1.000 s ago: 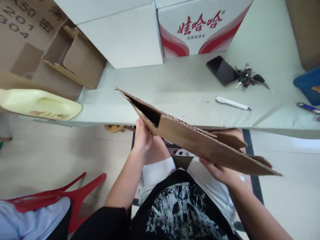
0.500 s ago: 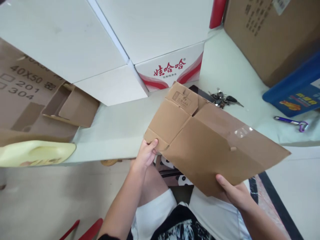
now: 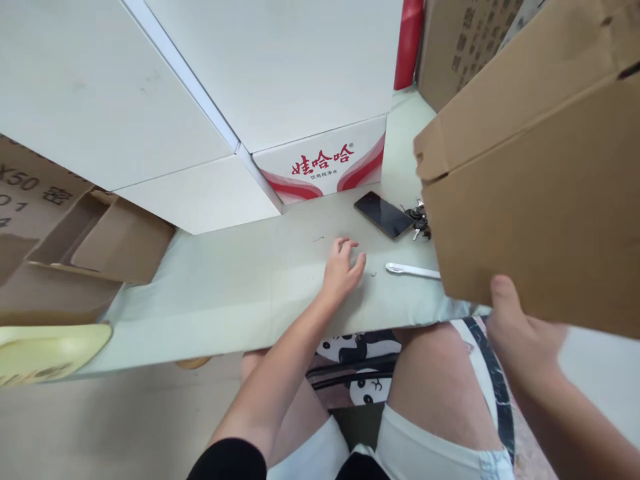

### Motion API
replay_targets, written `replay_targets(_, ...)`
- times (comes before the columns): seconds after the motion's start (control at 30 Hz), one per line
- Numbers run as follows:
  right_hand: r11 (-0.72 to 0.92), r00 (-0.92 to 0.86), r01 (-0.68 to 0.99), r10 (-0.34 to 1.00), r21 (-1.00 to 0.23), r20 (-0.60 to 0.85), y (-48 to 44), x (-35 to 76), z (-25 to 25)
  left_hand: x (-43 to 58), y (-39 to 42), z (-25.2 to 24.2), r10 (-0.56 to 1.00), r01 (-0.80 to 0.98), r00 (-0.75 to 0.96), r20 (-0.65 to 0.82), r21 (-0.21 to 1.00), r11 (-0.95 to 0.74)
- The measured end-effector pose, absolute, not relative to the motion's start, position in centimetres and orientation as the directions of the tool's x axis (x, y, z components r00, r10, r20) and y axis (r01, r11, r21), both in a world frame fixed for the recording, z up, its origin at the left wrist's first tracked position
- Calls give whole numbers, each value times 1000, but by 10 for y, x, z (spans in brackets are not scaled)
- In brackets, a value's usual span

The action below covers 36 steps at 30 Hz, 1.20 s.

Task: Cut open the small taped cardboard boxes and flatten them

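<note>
My right hand (image 3: 523,333) grips a flattened cardboard box (image 3: 535,200) by its lower edge, thumb on the near face. The cardboard is raised and tilted at the right, and its far part runs out of view. My left hand (image 3: 345,267) is over the pale green tabletop (image 3: 215,287), empty, with its fingers apart and slightly bent. To its right lies a slim white tool (image 3: 413,270), one end hidden behind the cardboard. Farther back are a dark phone (image 3: 384,215) and a bunch of keys (image 3: 419,219), partly covered by the cardboard.
White boxes (image 3: 320,163) with red lettering stand stacked at the back. Brown cartons (image 3: 125,233) are on the left, and another carton (image 3: 465,47) and a red object (image 3: 409,43) at the back right. A pale yellow bottle-like object (image 3: 55,350) lies along the left front edge.
My left hand has let go of the cardboard and moved over the table. My right hand has carried the cardboard up and to the right, uncovering the phone and the white tool.
</note>
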State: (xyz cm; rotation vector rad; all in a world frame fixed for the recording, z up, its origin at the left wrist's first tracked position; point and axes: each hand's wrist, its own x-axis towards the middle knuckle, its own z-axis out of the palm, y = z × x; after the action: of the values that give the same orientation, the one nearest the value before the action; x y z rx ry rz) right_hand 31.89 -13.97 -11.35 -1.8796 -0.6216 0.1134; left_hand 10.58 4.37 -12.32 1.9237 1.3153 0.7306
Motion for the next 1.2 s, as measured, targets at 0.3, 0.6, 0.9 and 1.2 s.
replay_targets(0.3,-287,678,600,677,-747,285,91,357,-74,128,35,-130,875,842,484,-18,282,-460)
replay_targets(0.6,-359,518,735,844,-575,136,179,358,-85,128,35,-128,873,849,487,-23,248,-467)
replay_targets(0.9,-393,519,717,852,-575,65,167,377,-111,128,36,-137,862,803,506,22,353,-480)
replay_targets(1.2,-280,444,798,871,-533,207,87,321,-103,130,33,-136,870,783,490,53,413,-466)
